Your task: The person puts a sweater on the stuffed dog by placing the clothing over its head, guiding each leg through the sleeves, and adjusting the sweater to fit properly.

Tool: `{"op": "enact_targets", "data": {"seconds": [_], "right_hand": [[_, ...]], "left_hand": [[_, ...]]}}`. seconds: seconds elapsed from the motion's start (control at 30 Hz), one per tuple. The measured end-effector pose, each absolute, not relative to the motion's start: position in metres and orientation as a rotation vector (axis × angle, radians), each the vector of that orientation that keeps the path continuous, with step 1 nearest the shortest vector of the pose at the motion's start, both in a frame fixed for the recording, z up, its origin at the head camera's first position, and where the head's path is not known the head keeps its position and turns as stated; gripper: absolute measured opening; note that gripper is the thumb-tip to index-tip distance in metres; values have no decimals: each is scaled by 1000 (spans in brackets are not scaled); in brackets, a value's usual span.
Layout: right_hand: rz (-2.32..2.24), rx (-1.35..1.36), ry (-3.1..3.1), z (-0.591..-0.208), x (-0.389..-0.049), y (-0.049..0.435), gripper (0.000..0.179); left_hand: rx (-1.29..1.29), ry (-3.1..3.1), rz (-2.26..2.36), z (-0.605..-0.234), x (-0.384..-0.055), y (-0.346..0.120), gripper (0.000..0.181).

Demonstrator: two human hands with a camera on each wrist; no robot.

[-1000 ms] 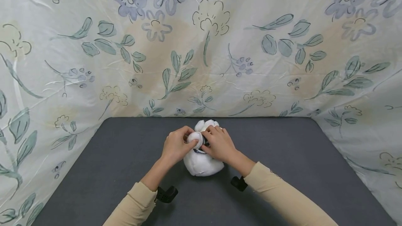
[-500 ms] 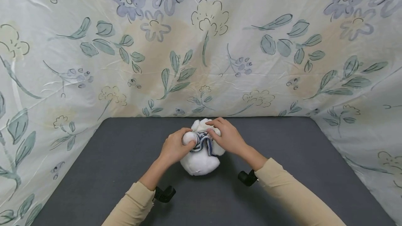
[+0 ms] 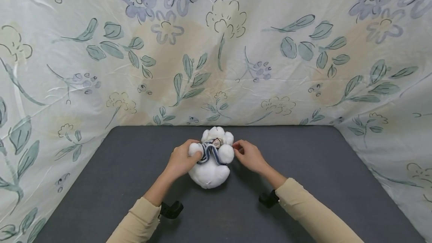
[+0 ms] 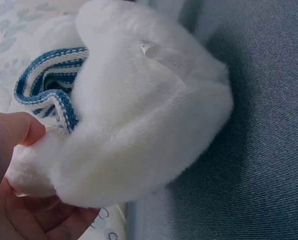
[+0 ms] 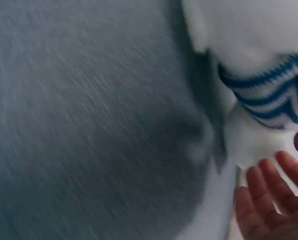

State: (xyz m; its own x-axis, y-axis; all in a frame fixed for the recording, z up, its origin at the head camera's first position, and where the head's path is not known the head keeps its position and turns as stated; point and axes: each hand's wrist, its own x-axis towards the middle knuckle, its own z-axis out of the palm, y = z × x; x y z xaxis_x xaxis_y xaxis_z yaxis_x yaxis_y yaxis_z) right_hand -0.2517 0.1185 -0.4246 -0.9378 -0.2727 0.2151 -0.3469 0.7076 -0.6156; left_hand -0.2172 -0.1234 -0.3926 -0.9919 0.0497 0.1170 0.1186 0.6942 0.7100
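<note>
A white stuffed bear point(image 3: 209, 176) sits upright on the dark table, wearing a blue-and-white striped knit garment point(image 4: 53, 62). My left hand point(image 3: 180, 161) grips the arm on its left side, thumb in front and the other fingers behind. Next to the arm on the opposite side is my right hand point(image 3: 250, 156), its fingers loosely bent; in the right wrist view they spread apart near the white plush. Whether they touch it I cannot tell. A small brown-and-white patch point(image 3: 217, 143) shows above the garment. The left wrist view shows a white tag point(image 4: 164, 60) on the plush.
The dark grey table point(image 3: 297, 160) reaches back to a curtain point(image 3: 236, 96) with a flower-and-leaf print, which also encloses the sides. Black wrist cameras hang under both wrists, including the left camera point(image 3: 171, 210). The bear is near the table's back edge.
The bear has shifted left and turned, bringing its striped garment and second arm into sight. My right hand has come off its front and moved to its right side. The left hand keeps its grip.
</note>
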Motion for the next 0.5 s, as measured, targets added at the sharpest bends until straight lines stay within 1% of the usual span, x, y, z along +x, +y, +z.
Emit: {"op": "enact_targets", "data": {"seconds": [0.2,0.5], "right_hand": [[1109,544,-2908,-439,-247,105,20],[1425,553,-2949,-446,-247,101,28]], "left_hand": [[-116,-2787,-1262,-396,-218,-129,34],[-113,-2649,-1557,-404,-218,-135,27]]}}
